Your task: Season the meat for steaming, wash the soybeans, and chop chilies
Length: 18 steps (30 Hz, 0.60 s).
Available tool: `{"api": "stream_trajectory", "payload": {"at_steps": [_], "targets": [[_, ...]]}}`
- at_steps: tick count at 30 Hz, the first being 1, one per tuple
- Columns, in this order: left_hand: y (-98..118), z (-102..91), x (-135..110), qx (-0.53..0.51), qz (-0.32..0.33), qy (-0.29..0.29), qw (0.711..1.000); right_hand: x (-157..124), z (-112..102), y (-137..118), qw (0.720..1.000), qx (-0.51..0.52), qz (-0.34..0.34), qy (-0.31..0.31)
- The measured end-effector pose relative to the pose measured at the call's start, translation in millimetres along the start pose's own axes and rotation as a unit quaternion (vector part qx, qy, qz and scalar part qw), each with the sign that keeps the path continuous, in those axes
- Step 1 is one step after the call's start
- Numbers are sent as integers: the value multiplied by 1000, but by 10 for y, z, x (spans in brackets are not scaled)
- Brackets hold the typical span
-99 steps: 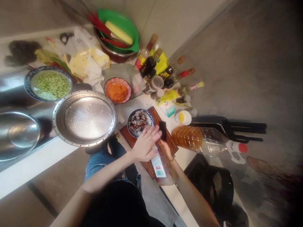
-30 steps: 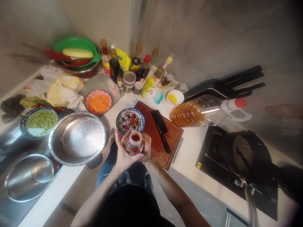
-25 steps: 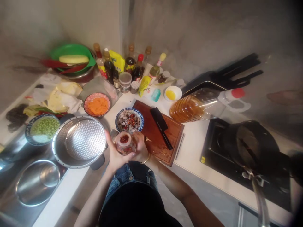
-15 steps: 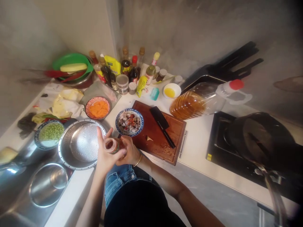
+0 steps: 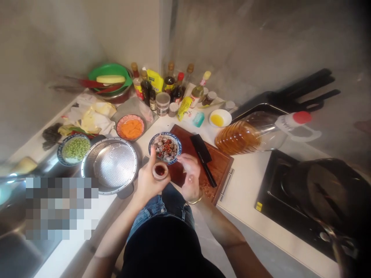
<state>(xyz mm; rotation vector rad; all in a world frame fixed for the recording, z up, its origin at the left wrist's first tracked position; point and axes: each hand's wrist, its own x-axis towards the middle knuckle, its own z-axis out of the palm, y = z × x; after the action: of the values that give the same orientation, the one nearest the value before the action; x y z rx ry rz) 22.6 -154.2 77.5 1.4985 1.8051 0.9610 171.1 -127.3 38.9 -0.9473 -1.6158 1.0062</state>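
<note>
1. Veg bowl [image 5: 59, 152], far L on surface [image 5: 240, 173]: blue-white rim, pale green bits, already cut small.
2. Steel pan [image 5: 111, 162], dimpled or perforated base, just R of it.
3. Carrot bowl [image 5: 118, 129], behind pan: orange pcs, prob. carrot, cutting looks done.
4. Left hand [image 5: 147, 179]: fingers wrapped round uncapped jar [image 5: 160, 171], thumb up; mouth faces camera, dark red contents, prob. chili. Jar is just on near side of meat bowl; label not readable.
5. Yellow pouch [image 5: 155, 80], back: small green logo + dark characters, too blurred to read.
6. Meat bowl [image 5: 179, 143], at L edge of cutting board [image 5: 186, 141]: greyish chunks (meat or seafood, unclear), red flakes heaped on top. So seasoning's on, I'd judge; mixing looks undone.
7. Sauce bottles [image 5: 169, 81]: yellow/red labels, brands illegible.
8. Right hand [image 5: 189, 177]: fingers loosely bent, just R of jar, apart from it; can't tell if palm holds anything.
9. Teal-white packet [image 5: 198, 119]: reddish script, n/legible.
10. Cleaver [image 5: 201, 148], on board, untouched; tiny white lettering, unreadable.
11. Egg bowl [image 5: 228, 117]: yellow liquid, prob. egg.
12. Oil jug [image 5: 243, 137]: red cap, no label seen.
13. Wok [image 5: 315, 189] on hob [image 5: 272, 181], far R; yellow sticker [image 5: 259, 206], text too small. No cooking visible.
</note>
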Motion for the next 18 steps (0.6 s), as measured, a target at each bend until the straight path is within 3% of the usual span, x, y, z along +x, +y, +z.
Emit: {"api": "stream_trajectory", "payload": {"at_steps": [3,5,11,15,18], "targets": [[49,69,39,52,32,-31,998,184,-100,-266,973,-112,-171,-108],[83,115,66,64,64,-46,995,242,-159,-362,953,-162,-207,-153],[228,283,160,91,156,-116,977,213,-625,-543,945,-191,-134,-230],[398,481,244,101,225,-172,954,174,-1082,-738,955,-156,-98,-231],[593,711,304,114,273,-217,930,125,-1433,-854,962,-148,-35,-225]]}}
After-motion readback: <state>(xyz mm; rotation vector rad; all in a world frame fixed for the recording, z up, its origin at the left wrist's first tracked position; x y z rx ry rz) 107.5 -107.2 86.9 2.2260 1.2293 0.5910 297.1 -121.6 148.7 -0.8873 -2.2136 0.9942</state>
